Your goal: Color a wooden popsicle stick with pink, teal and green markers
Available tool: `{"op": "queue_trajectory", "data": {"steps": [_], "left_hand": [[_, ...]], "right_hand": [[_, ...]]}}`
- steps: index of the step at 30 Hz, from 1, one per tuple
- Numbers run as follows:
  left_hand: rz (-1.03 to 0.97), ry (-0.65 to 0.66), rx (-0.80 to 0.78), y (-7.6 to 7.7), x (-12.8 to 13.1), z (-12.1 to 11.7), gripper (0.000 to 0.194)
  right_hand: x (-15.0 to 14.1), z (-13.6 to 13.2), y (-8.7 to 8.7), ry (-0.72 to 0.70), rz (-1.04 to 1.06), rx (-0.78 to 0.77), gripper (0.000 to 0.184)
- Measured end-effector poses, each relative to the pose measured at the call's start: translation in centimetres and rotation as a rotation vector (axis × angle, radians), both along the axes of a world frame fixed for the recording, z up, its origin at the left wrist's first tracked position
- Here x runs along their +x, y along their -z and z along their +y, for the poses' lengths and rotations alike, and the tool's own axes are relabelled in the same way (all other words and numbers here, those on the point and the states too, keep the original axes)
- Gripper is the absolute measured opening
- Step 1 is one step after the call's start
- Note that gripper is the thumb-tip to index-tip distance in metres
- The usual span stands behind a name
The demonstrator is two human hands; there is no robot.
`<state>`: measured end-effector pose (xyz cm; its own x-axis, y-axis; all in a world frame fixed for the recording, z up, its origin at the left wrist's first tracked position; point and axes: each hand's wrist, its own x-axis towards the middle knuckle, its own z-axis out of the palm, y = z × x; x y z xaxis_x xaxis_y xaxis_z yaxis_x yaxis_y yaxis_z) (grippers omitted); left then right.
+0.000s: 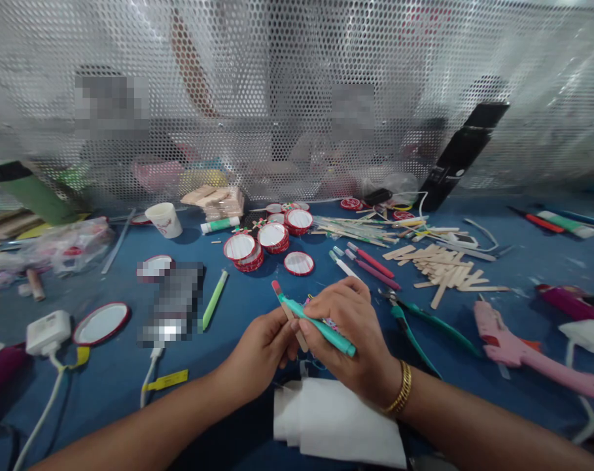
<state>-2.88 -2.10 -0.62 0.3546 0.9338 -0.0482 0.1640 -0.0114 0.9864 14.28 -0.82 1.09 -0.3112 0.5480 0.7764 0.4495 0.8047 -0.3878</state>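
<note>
My left hand point(255, 350) pinches a flat wooden craft stick point(285, 305) whose upper end is coloured red. In my right hand point(350, 327) is a teal marker pen point(333, 337), its tip touching or very near the stick just below the red part. A gold bracelet circles my right wrist. Below both hands lies folded white paper point(343, 418). Small colourful items beneath my right hand are mostly hidden. A green marker point(213, 301) rests left of the hands; red and dark pink markers point(370, 260) lie beyond my right hand.
Loose craft sticks point(447, 268) are heaped at right, near teal-handled pliers point(415, 320) and a pink glue gun point(527, 353). Red-rimmed round lids point(272, 235) stand stacked beyond the hands. A paper cup point(164, 220), a charging phone point(174, 301) and a perforated metal screen point(277, 85) also appear.
</note>
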Motion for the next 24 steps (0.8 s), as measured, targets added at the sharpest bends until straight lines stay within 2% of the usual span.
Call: {"op": "queue_trajectory", "data": {"steps": [4, 9, 14, 20, 24], "left_hand": [[-0.017, -0.009, -0.011, -0.1, 0.08, 0.06, 0.044], [-0.008, -0.007, -0.01, -0.2, 0.13, -0.05, 0.044], [-0.035, -0.01, -0.023, 0.03, 0.11, -0.06, 0.043], [-0.036, 0.006, -0.001, 0.26, -0.01, -0.24, 0.041], [-0.018, 0.001, -0.012, 0.48, -0.08, -0.29, 0.04]], "right_hand": [[0.06, 0.06, -0.05, 0.022, 0.028, 0.021, 0.008], [0.03, 0.05, 0.13, -0.033, 0.02, 0.021, 0.011], [0.14, 0.07, 0.17, 0.018, 0.016, 0.034, 0.011], [0.07, -0.01, 0.11, -0.042, -0.012, 0.027, 0.012], [0.16, -0.05, 0.22, -0.004, -0.015, 0.034, 0.012]]}}
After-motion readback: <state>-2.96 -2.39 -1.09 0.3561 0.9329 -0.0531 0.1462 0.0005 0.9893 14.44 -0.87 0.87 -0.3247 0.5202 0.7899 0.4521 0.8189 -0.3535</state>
